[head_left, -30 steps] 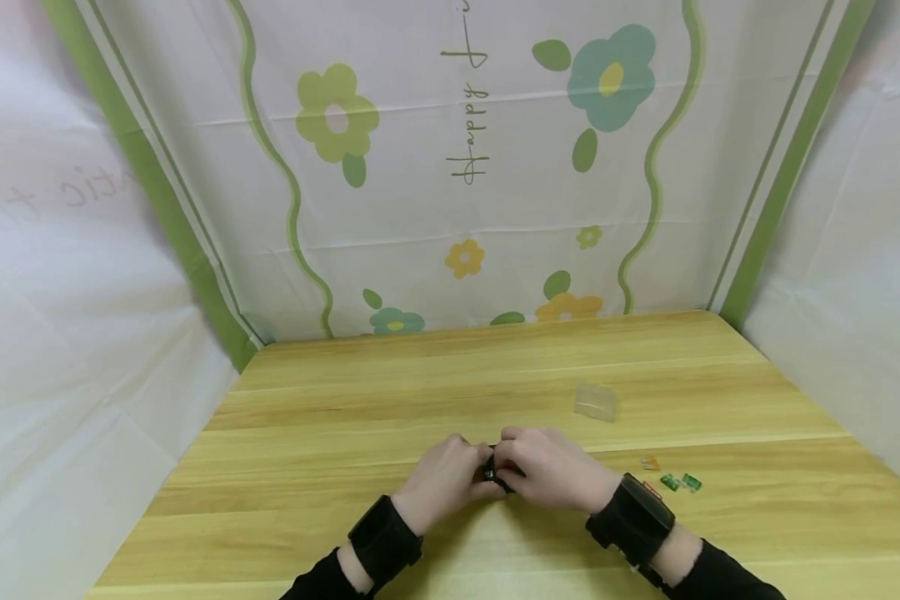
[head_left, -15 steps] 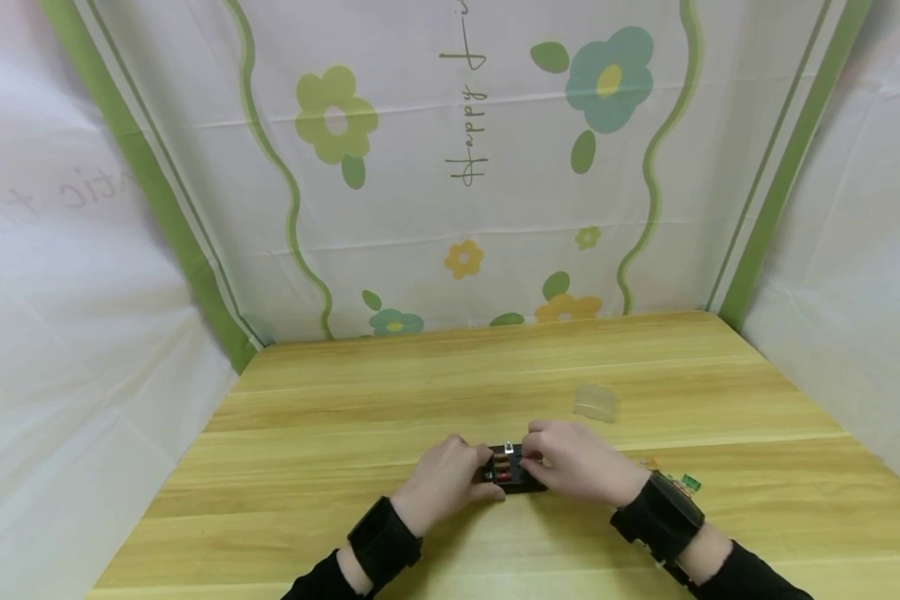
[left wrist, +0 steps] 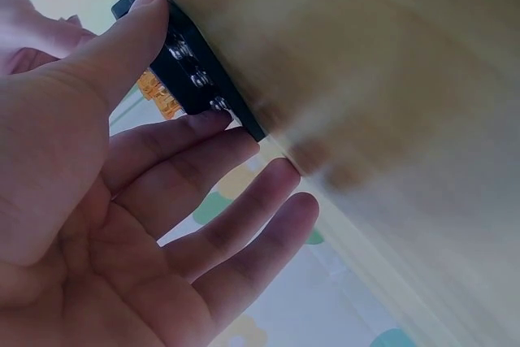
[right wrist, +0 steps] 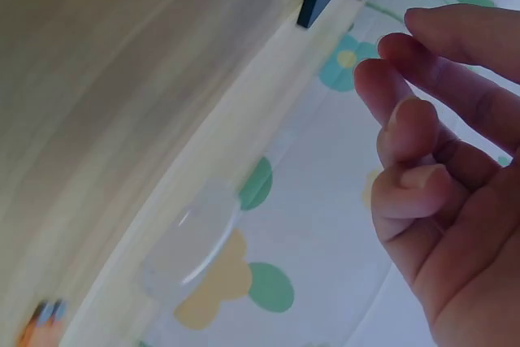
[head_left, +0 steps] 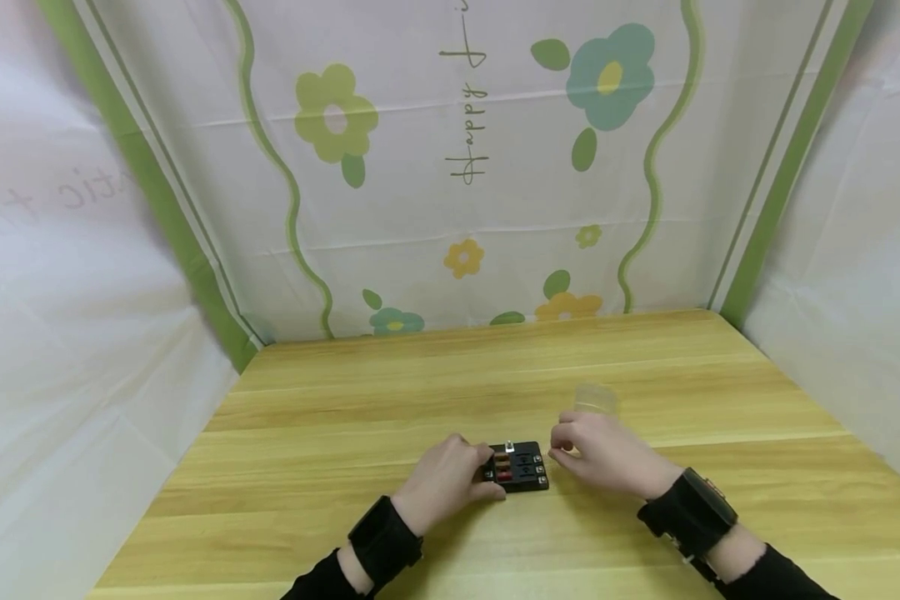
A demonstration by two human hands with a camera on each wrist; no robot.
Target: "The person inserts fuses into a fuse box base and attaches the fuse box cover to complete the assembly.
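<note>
A black fuse block (head_left: pixel 526 467) lies flat on the wooden table, with brown-orange fuses and a red fuse (head_left: pixel 503 476) seated in its left part. My left hand (head_left: pixel 444 482) grips the block's left end, thumb on the near side and fingers on the far side. In the left wrist view, thumb and fingertips pinch the black block (left wrist: pixel 188 71), and orange fuses (left wrist: pixel 158 97) show beyond it. My right hand (head_left: pixel 607 450) hovers just right of the block, apart from it. Its fingers are loosely bent with nothing between them in the right wrist view.
A clear plastic cover (head_left: pixel 596 397) lies behind the right hand, partly hidden by it. In the right wrist view an orange fuse (right wrist: pixel 41 332) lies at the lower left. White printed cloth (head_left: pixel 412 192) hangs behind and at both sides of the table.
My right hand has drawn back rightward from the block, uncovering its fuses and right end. The right arm now hides the small loose fuses. My left hand has stayed in place.
</note>
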